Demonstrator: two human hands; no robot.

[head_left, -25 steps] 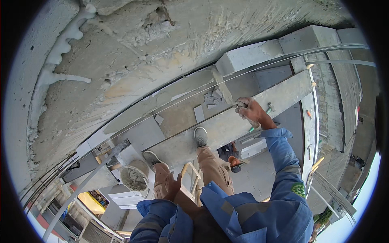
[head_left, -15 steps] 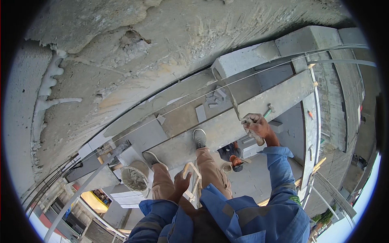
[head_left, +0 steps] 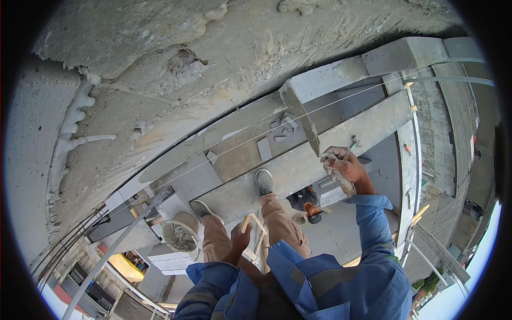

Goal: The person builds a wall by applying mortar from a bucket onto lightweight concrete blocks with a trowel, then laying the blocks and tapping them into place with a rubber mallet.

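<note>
My right hand is closed round the mortar-smeared handle of a trowel. Its long blade points up and away, its far end beside the end of a pale grey block on the wall. I cannot tell whether blade and block touch. Grey mortar is spread along the course left of that block. Low in the middle, my left hand is closed on the wooden bar of a light wooden frame, held between my legs. What the frame belongs to is partly hidden.
I stand on a narrow plank; a hammer lies on it. A bucket of mortar is by my left foot. Below, another person is beside a small bucket. A taut string crosses along the wall.
The trowel blade has turned and shows a broader face, and my right hand has shifted slightly right. My left hand stays on the wooden bar. The whole view has moved a little.
</note>
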